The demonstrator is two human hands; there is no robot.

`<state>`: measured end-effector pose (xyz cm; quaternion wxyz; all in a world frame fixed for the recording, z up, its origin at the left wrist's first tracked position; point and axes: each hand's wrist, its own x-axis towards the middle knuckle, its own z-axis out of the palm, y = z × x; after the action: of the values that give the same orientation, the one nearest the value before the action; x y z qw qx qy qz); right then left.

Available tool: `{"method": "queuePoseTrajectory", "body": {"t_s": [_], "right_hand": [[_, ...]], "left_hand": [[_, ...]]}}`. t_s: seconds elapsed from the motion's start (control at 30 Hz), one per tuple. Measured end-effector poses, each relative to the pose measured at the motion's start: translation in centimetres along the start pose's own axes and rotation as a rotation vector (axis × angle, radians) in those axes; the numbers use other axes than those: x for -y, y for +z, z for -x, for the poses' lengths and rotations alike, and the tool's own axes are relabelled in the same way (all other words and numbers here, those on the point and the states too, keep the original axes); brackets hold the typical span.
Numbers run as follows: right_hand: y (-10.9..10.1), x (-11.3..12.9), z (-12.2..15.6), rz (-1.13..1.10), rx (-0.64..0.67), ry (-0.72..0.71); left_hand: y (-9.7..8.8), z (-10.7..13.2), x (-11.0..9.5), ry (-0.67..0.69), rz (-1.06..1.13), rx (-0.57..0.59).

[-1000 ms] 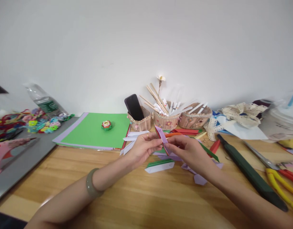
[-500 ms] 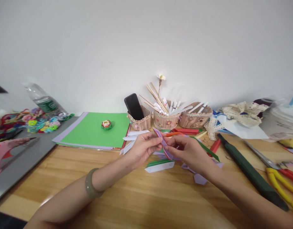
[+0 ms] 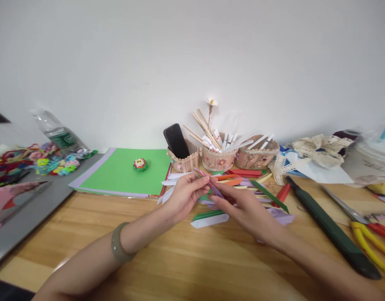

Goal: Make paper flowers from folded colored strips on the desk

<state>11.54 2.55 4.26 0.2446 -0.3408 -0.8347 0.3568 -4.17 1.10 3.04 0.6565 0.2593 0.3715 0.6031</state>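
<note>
My left hand [image 3: 187, 192], with a ring and a bracelet on that arm, pinches a narrow folded paper piece [image 3: 216, 191] showing purple, with thin red and green edges. From the right, my right hand [image 3: 242, 202] has its thumb and fingers on the same piece, covering part of it. Just below the hands lies a folded green and white paper piece [image 3: 209, 219]. Several white folded strips [image 3: 176, 179] lie behind my left hand. Purple folded pieces [image 3: 280, 215] and a dark green strip [image 3: 270, 195] sit partly hidden beside my right hand.
Behind the hands stand decorated wooden-stick holders [image 3: 219, 161], one with a phone [image 3: 176, 141]. Green paper [image 3: 123, 171] carries a small paper flower [image 3: 140, 164]. To the right lie a dark green long-handled tool [image 3: 333, 230] and scissors [image 3: 364, 234]; a pink glue gun [image 3: 10, 200] is left.
The folded paper piece has turned between my hands and shows edge-on, its lower end more covered. My right hand has shifted slightly left, its fingers straighter.
</note>
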Motion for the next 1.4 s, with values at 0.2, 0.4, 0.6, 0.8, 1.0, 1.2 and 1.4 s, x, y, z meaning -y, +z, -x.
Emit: {"method": "queuePoseTrajectory", "body": {"t_s": [0.2, 0.4, 0.6, 0.8, 1.0, 1.2, 1.4], "right_hand": [[0.23, -0.28, 0.07, 0.152, -0.022, -0.053], [0.08, -0.51, 0.13, 0.178, 0.011, -0.092], [-0.28, -0.14, 0.12, 0.060, 0.074, -0.025], [-0.23, -0.12, -0.37, -0.102, 0.057, 0.076], [-0.37, -0.19, -0.35, -0.265, 0.127, 0.079], [-0.58, -0.36, -0.59, -0.388, 0.120, 0.166], [-0.55, -0.80, -0.51, -0.131, -0.098, 0.101]], "left_hand": [[-0.12, 0.01, 0.19, 0.017, 0.024, 0.019], [-0.24, 0.08, 0.19, 0.029, -0.013, 0.043], [-0.07, 0.22, 0.03, 0.056, -0.039, 0.072], [-0.07, 0.19, -0.14, 0.063, -0.044, 0.074], [-0.09, 0.14, -0.42, 0.057, -0.097, 0.078], [-0.01, 0.29, -0.61, 0.062, -0.177, 0.139], [-0.01, 0.20, -0.40, 0.048, -0.205, 0.093]]}}
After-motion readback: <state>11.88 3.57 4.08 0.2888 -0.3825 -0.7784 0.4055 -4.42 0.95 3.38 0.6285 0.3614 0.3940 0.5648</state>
